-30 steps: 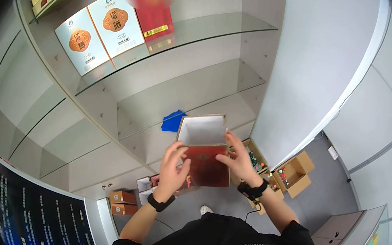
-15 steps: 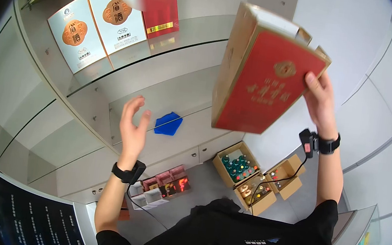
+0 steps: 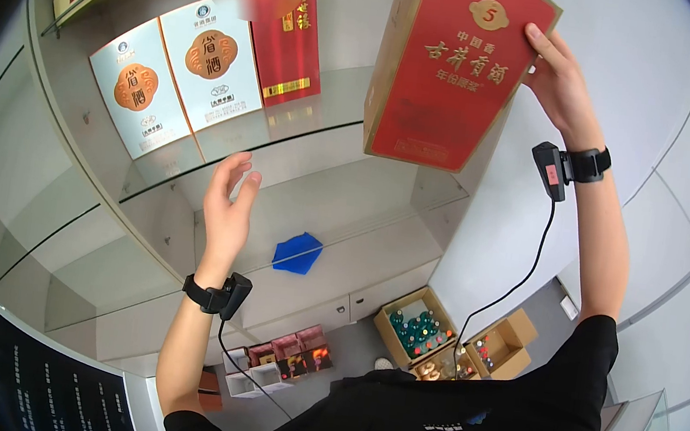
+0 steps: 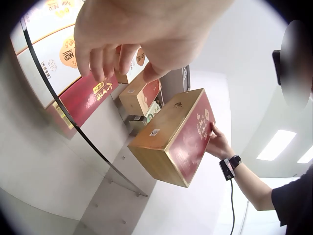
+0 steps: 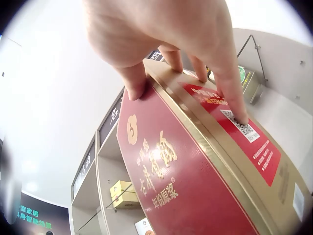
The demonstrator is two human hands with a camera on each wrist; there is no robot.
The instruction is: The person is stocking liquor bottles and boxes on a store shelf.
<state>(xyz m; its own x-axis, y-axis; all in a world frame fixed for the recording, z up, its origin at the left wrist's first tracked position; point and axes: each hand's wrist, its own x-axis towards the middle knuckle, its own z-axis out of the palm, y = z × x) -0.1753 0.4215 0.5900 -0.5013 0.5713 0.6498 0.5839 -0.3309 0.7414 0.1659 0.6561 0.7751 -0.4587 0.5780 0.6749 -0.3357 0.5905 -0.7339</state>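
My right hand (image 3: 564, 83) holds a red and gold liquor gift box (image 3: 457, 74) by its right side, raised at upper right before the shelves. In the right wrist view, the thumb presses the red front of the box (image 5: 161, 156) and the fingers spread over its gold side. The box's top runs out of the head view. My left hand (image 3: 228, 210) hangs in the air to the left of the box, holding nothing, its fingers loosely bent. From the left wrist, the box (image 4: 188, 147) appears tilted, its bottom toward the camera, apart from my left hand (image 4: 142, 34).
White boxes (image 3: 132, 90) and another red box (image 3: 291, 54) stand on an upper glass shelf (image 3: 338, 129). Below lies a blue folded piece (image 3: 297, 253). On the floor are a carton of green bottles (image 3: 418, 324) and opened gift boxes (image 3: 294, 351). Cables hang from both wrist cameras.
Both hands were at the open-topped box low in front. The right hand has lifted it up and to the right; the left hand has moved away from it, up and left.
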